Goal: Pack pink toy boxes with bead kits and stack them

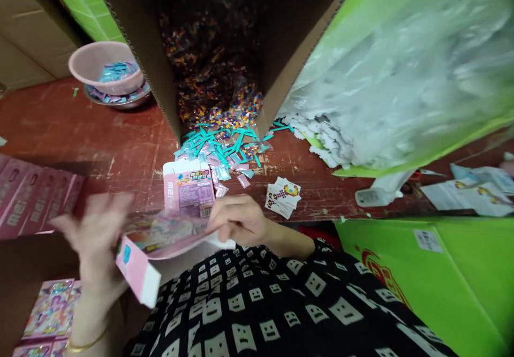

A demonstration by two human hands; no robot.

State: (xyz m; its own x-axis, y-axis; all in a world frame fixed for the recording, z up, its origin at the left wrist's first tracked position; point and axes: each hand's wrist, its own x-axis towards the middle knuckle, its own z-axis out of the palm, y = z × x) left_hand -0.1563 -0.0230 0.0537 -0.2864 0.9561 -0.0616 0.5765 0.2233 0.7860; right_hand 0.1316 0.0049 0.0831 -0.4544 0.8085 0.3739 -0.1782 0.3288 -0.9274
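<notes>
A pink printed cardboard box (pixel 138 271), with a clear window and its end flaps out, is held in front of my body. My right hand (pixel 239 220) pinches its right end. Smeared by motion, my left hand (pixel 96 234) is raised at the box's left end with fingers spread; I cannot tell whether it touches the box. Just behind lies another pink box (pixel 193 191), showing its printed back. Beyond it are small pink and blue sachets (pixel 220 169) and a heap of teal plastic sticks (pixel 225 140).
A tall open carton (pixel 146 52) holds bags of colourful beads (pixel 228 111). Pattern cards (pixel 283 196) lie right of the boxes. At left are a pink bowl (pixel 88 68) on a metal bowl and a row of pink boxes (pixel 36 196). A white bottle (pixel 373 196) lies right.
</notes>
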